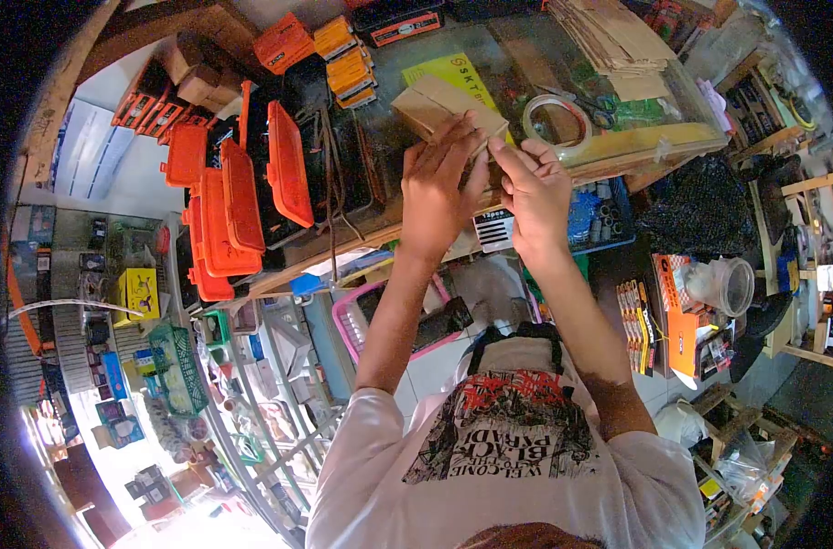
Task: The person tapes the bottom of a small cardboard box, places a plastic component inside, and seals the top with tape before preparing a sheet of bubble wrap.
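A small brown cardboard box (pixel 435 99) is held over the glass-topped counter, tilted, with a yellow printed sheet (pixel 458 75) behind it. The fingers of my left hand (pixel 442 178) lie across the box's near side and grip it. At the box's right corner, my right hand (pixel 537 188) pinches with thumb and forefinger; its other fingers are curled. Whatever small part sits between those fingertips is hidden. A roll of clear tape (pixel 533 123) lies just right of the box, with scissors (pixel 601 112) beyond it.
Orange-lidded cases (pixel 288 165) stand open at the counter's left. Orange and yellow small boxes (pixel 343 59) are stacked at the back. Flat brown paper (pixel 609 41) is piled back right. Below the wooden edge (pixel 654 146) are a blue tray (pixel 609 240) and a pink basket (pixel 348 334).
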`<state>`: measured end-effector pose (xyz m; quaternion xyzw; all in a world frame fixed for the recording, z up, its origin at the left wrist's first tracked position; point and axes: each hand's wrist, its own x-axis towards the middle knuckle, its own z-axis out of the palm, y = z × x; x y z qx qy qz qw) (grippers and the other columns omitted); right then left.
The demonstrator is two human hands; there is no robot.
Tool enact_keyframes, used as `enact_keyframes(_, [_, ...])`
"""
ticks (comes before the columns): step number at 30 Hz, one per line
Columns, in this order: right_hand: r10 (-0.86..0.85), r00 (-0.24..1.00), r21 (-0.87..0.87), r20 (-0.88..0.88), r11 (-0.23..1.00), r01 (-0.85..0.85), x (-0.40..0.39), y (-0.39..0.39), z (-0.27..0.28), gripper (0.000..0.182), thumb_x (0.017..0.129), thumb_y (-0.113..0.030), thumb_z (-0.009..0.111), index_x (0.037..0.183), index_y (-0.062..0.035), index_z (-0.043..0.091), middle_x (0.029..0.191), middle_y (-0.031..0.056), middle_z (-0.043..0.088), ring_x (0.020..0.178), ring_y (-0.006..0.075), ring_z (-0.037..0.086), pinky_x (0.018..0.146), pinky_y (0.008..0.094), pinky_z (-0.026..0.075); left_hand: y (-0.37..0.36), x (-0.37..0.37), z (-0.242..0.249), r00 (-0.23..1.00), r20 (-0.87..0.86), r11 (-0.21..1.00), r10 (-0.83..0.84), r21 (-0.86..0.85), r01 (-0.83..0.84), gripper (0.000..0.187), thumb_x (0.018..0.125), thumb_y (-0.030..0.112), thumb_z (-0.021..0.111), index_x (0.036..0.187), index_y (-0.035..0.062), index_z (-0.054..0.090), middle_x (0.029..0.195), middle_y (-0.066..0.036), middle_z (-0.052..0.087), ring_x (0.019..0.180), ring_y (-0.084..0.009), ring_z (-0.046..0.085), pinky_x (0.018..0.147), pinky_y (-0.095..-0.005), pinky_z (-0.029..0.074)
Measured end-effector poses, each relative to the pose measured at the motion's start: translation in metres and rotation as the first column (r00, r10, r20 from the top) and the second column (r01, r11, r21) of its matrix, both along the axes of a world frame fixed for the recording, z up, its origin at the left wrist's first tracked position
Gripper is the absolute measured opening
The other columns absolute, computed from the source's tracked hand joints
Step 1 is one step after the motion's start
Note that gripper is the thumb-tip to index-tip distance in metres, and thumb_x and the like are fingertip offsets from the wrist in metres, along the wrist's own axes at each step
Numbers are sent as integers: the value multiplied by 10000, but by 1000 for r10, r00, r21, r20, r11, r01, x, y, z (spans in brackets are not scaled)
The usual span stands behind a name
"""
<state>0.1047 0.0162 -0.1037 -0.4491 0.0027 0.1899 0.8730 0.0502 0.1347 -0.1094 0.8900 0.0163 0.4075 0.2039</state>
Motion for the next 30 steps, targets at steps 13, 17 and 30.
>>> enact_keyframes(13, [-52,996,-46,76,997,56,-23,-12,-21,291,898,-54,757,1018,-99,495,856,0,664,583,33,512,446,206,371,-10,9,4,992,-21,991,128,-47,-129,184,832,173,783,974,66,737,1215,-100,727,1180,-270,670,984,-404,403])
enact_keyframes(17, [-4,991,-99,132,995,17,-37,-32,-40,283,907,-89,773,1043,-106,525,847,-42,655,560,7,469,440,183,323,-4,16,2,986,53,982,158,99,-163,148,767,182,838,833,107,728,1344,-91,669,1330,-295,562,1051,-476,330])
enact_keyframes(30, [53,992,-434,115,901,2,-62,-163,-164,288,900,-124,786,1081,-69,568,888,26,672,544,61,518,455,234,426,-1,15,16,969,-162,982,187,54,-180,195,744,196,852,807,120,684,1596,-86,433,1538,-432,187,1099,-742,157])
